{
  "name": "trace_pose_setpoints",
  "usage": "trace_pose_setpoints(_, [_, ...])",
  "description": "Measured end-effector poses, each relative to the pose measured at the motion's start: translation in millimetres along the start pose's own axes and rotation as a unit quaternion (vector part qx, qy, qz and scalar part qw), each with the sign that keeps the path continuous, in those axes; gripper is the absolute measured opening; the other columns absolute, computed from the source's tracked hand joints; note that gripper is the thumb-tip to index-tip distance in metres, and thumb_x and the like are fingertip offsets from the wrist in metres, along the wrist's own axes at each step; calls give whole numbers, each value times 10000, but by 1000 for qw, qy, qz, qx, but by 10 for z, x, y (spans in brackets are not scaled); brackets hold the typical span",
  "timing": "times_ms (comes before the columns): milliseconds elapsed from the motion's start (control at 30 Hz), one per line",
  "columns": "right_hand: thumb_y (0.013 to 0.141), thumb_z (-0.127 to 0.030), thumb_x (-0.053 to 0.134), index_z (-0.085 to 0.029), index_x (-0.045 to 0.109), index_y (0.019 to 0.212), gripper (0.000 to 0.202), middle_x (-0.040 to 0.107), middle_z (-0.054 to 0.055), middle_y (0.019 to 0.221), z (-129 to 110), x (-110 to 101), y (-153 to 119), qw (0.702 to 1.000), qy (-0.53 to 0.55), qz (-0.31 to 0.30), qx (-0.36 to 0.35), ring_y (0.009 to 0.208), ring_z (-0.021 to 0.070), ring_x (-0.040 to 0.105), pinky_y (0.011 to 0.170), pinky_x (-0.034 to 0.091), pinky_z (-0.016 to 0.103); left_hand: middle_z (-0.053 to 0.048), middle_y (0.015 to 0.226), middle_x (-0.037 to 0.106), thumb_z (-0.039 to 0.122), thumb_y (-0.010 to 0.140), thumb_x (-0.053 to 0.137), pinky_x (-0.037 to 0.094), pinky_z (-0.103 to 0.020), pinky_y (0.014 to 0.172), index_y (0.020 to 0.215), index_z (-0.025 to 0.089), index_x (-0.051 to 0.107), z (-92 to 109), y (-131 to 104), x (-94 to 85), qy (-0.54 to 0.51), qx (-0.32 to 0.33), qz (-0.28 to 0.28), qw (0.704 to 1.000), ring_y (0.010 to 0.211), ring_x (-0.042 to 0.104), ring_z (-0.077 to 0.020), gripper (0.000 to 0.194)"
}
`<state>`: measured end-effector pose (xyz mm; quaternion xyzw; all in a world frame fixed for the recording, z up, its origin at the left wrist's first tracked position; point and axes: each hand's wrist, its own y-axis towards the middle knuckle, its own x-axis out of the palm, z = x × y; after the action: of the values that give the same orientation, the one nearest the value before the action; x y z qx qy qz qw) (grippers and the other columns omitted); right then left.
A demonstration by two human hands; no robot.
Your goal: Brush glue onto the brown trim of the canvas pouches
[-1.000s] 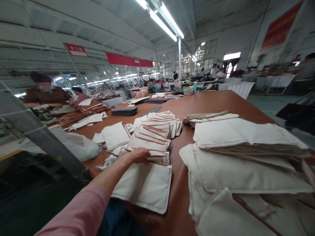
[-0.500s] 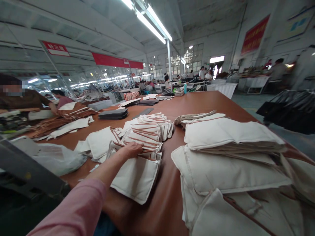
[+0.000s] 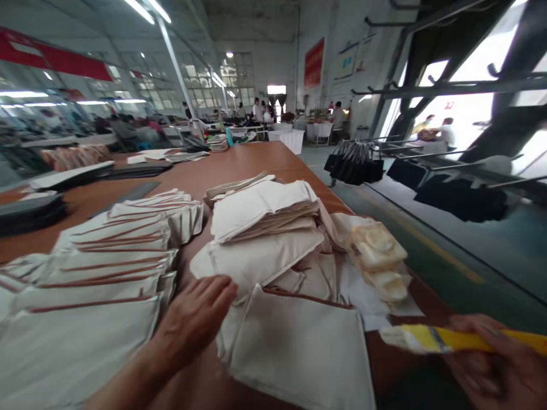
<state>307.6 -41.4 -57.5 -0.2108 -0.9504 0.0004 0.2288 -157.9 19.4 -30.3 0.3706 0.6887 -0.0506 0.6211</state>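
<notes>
My left hand (image 3: 194, 319) is open, its fingers stretched out over the left edge of a pile of cream fabric pieces (image 3: 265, 250). Whether it touches the pile is unclear. A single cream piece with brown edging (image 3: 303, 353) lies at the front of that pile. On the right, my right hand (image 3: 491, 353) is closed around the yellow handle of a paintbrush (image 3: 431, 339), whose pale bristles point left. Beyond the brush sits a yellowish, crusted container (image 3: 378, 247) on white sheeting. An overlapping row of brown-edged cream pieces (image 3: 106, 267) spreads to my left.
A brown-covered table (image 3: 252, 156) carries everything; its right edge drops to a green floor. Dark stacked pieces (image 3: 29, 210) lie at the far left. Black bags (image 3: 354, 162) hang from rails on the right. People work in the background.
The view has swung right. My left hand has let go of the row of pieces and moved to the right-hand pile. My right hand with the paintbrush and the crusted container have come into view.
</notes>
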Motion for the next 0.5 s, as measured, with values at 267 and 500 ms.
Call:
trace_pose_setpoints(267, [860, -379, 746, -187, 597, 706, 288, 392, -28, 574, -261, -216, 94, 996, -4, 82, -38, 495, 111, 336, 444, 400, 195, -53, 1065, 671, 240, 1012, 480, 482, -356, 867, 1053, 221, 639, 1827, 1208, 716, -193, 0, -159, 968, 998, 613, -230, 165])
trace_pose_setpoints(500, [994, -496, 610, -166, 687, 1025, 340, 593, 12, 694, -37, -669, 660, 925, -320, 26, -206, 560, 159, 520, 500, 422, 258, -132, 1036, 686, 139, 960, 511, 455, -463, 905, 1004, 151, 705, 2162, 1589, 968, -147, -10, -215, 965, 1055, 610, -311, 199])
